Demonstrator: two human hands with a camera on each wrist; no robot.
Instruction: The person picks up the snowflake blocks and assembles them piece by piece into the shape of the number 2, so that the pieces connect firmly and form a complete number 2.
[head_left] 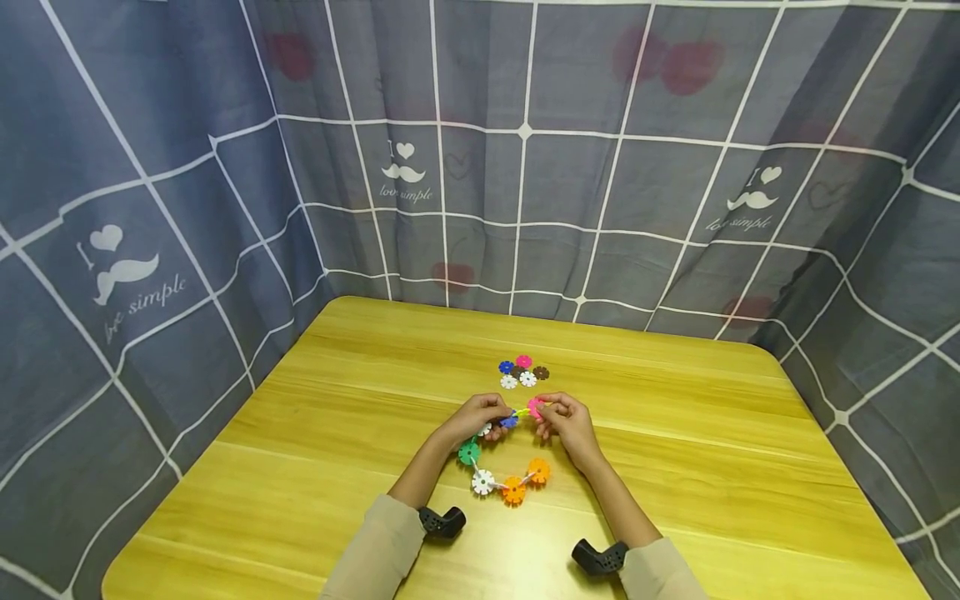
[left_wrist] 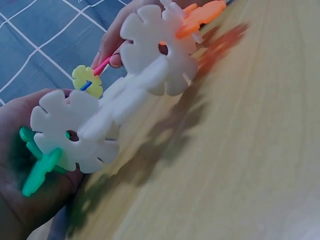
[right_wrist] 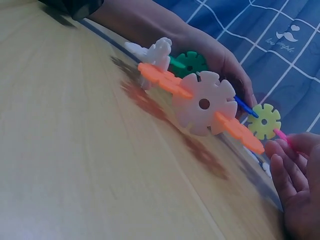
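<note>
A curved chain of notched flower-shaped plastic discs hangs between and below the two hands. My left hand [head_left: 471,419] pinches the blue disc [head_left: 509,422] near one end. My right hand [head_left: 572,425] holds a pink disc [head_left: 534,406] between thumb and fingers. Slotted between blue and pink is a yellow disc [right_wrist: 270,115]. From the left hand the chain bends back through a green disc [head_left: 465,455] and a white disc [head_left: 478,485] to an orange disc [head_left: 516,495] and another orange disc [head_left: 541,477] at its free end. In the left wrist view, the green piece lies against the left palm.
Beyond the hands, a small group of loose discs lies on the wooden table [head_left: 337,400], among them a blue disc [head_left: 506,367], a pink disc [head_left: 523,361], a brown disc [head_left: 542,373] and a white disc [head_left: 528,379]. A grey checked curtain [head_left: 480,183] surrounds the table's far sides.
</note>
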